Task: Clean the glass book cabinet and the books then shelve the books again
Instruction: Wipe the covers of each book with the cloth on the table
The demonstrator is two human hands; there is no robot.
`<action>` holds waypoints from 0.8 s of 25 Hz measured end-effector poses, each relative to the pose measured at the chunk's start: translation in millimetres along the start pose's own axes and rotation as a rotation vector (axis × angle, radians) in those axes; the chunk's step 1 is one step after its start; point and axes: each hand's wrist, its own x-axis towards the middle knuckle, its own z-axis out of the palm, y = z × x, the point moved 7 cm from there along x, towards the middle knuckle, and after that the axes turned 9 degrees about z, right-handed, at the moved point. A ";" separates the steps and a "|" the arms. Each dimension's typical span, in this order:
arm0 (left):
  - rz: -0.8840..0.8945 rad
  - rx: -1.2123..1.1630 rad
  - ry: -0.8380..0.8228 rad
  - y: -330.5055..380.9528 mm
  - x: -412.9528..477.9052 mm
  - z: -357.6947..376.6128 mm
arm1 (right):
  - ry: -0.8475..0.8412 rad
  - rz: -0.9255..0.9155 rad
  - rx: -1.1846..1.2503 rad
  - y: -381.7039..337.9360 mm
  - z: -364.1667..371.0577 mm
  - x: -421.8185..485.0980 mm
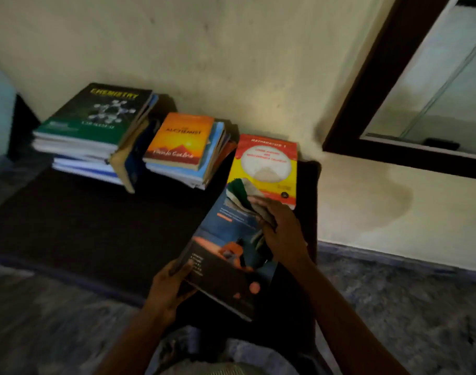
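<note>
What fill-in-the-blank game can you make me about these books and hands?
1. The left hand grips a dark ____.
2. The right hand presses a ____ on it.
3. The green book says ____ on top.
4. The orange book lies ____ the green book and the yellow book.

Missing words: book; cloth; Chemistry; between.

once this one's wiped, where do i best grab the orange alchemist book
Probably by its near bottom edge, from your side: the orange Alchemist book lies flat on top of the middle stack, that edge faces you uncovered, while a leaning book crowds its left.
</note>
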 end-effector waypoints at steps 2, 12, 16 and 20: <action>-0.076 -0.166 0.098 -17.9 -18.3 -30.6 | -0.075 0.002 0.045 -3.1 21.8 -7.0; -0.093 -0.430 0.180 -39.6 -56.1 -52.5 | -0.388 0.001 -0.648 74.4 128.2 12.8; -0.114 -0.476 0.160 -39.6 -56.4 -50.7 | -0.392 -0.098 -0.550 36.6 144.1 -47.6; -0.108 -0.492 0.127 -39.8 -58.2 -50.3 | -0.414 -0.287 -0.421 -15.9 158.5 -136.6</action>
